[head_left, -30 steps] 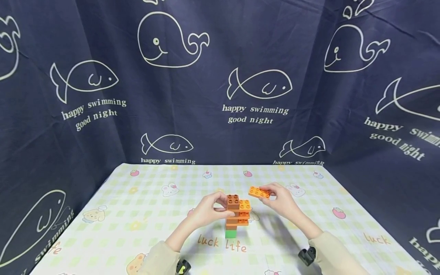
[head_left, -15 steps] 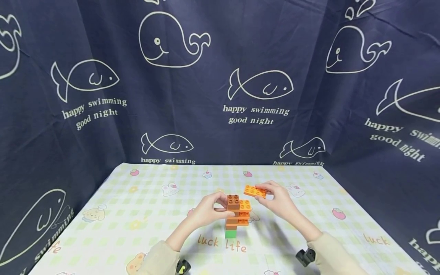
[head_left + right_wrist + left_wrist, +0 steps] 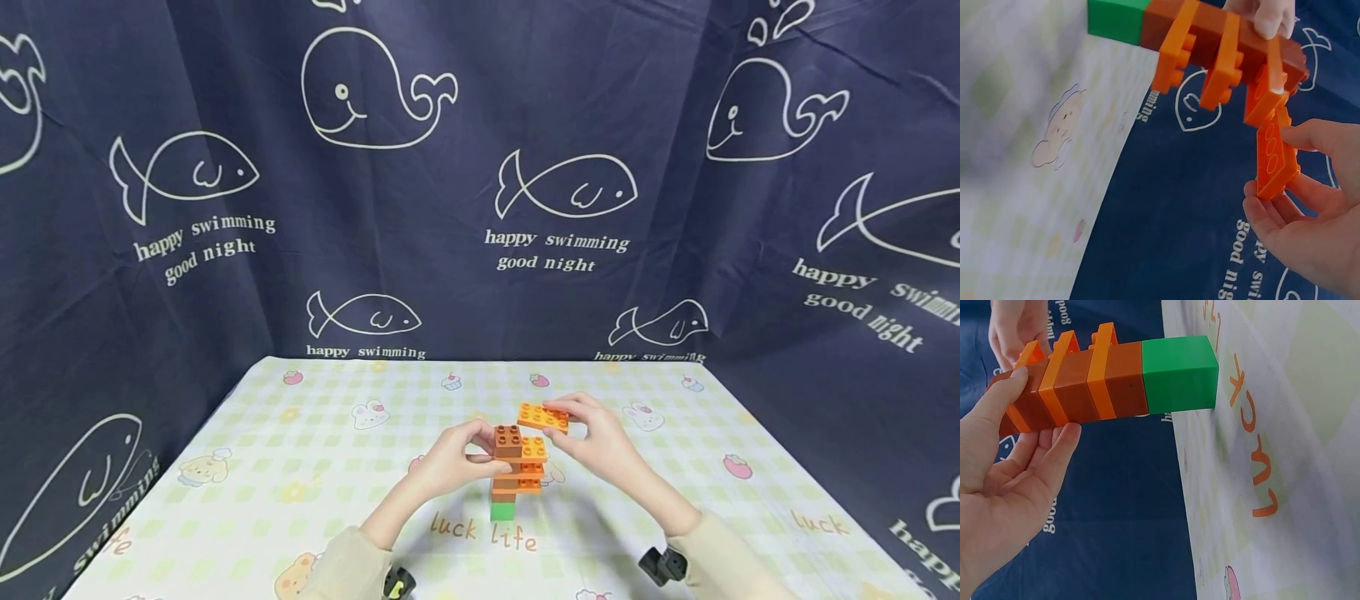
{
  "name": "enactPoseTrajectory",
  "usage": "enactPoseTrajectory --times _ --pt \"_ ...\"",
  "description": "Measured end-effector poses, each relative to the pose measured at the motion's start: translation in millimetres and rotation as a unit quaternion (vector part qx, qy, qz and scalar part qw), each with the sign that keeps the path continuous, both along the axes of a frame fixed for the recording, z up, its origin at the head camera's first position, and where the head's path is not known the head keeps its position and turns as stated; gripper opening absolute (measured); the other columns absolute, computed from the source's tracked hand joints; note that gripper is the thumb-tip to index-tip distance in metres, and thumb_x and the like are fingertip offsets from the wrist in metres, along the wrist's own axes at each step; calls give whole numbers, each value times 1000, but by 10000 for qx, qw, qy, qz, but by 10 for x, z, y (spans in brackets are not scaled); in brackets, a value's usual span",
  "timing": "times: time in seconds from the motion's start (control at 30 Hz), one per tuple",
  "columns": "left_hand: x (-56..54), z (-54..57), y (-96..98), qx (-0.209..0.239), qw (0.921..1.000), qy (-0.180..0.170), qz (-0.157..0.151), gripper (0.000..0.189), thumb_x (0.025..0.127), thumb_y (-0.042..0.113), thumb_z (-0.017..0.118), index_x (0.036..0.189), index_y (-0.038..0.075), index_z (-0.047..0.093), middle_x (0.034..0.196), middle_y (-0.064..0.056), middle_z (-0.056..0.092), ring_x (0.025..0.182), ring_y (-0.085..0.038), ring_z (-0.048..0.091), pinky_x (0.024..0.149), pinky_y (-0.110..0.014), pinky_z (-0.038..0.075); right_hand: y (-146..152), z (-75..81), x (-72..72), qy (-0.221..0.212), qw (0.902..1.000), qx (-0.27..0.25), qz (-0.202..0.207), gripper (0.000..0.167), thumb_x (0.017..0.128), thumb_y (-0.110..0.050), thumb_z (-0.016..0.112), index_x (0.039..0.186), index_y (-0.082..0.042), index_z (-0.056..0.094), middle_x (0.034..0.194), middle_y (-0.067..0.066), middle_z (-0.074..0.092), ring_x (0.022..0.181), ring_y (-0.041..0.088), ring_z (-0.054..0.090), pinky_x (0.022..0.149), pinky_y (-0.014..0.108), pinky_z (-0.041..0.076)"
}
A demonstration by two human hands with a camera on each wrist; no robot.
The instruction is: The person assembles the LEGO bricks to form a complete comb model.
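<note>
A tower of toy building bricks stands upright on the table, with a green brick [image 3: 1180, 374] at its foot. Above it brown bricks [image 3: 507, 438] alternate with thin orange plates [image 3: 534, 450] that jut out to the right. My left hand [image 3: 454, 457] grips the upper part of the tower from the left, thumb on the near side and fingers behind. My right hand [image 3: 597, 429] pinches a loose orange building brick [image 3: 542, 416] by its right end, studs up. That brick hangs just above and right of the top brown brick; its hollow underside shows in the right wrist view.
A pastel checked tablecloth [image 3: 300, 433] with printed animals and lettering covers the table. Dark blue curtains [image 3: 450, 208] with white fish and whale drawings hang behind and at both sides. Each wrist wears a black camera [image 3: 663, 566].
The right hand has moved left with the loose orange brick, bringing it nearer the tower's top. The left hand and the tower have stayed in place.
</note>
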State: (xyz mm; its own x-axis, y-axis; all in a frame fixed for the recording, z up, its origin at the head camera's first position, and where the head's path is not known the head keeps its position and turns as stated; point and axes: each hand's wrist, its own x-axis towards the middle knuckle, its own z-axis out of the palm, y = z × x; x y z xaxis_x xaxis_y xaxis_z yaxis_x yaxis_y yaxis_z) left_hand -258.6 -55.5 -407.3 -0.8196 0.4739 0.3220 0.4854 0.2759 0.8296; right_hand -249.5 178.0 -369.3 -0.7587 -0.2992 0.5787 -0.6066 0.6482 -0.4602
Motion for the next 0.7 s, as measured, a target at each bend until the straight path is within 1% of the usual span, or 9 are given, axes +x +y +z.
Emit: enactPoseTrajectory --times 0.17,0.4,0.57,0.7 --pt "6 7 -1 45 10000 -69 -6 31 78 21 77 99 7 59 94 -2 63 93 -14 60 81 -15 53 -50 53 52 39 9999 -61 69 32 77 -8 75 109 -4 68 101 4 66 93 20 63 83 38 56" --pt "-21 -16 -7 -63 10000 37 0 30 78 24 77 98 9 59 93 -1 63 91 -11 60 82 -16 53 -103 116 124 -12 9997 -93 220 33 77 -9 75 109 -4 68 102 4 65 94 21 63 83 42 55" --pt "-21 -16 -10 -102 9999 29 12 29 79 26 76 98 11 59 93 1 62 91 -9 59 82 -15 53 -120 136 154 -39 9995 -16 310 33 78 -9 75 110 -6 68 104 3 65 96 21 63 84 40 55" --pt "-14 -16 -10 -63 10000 23 -15 30 79 24 76 98 10 59 94 0 62 91 -9 59 82 -16 53 -131 131 162 -44 9990 64 451 33 78 -10 74 111 -7 68 106 2 65 97 20 62 84 37 55"
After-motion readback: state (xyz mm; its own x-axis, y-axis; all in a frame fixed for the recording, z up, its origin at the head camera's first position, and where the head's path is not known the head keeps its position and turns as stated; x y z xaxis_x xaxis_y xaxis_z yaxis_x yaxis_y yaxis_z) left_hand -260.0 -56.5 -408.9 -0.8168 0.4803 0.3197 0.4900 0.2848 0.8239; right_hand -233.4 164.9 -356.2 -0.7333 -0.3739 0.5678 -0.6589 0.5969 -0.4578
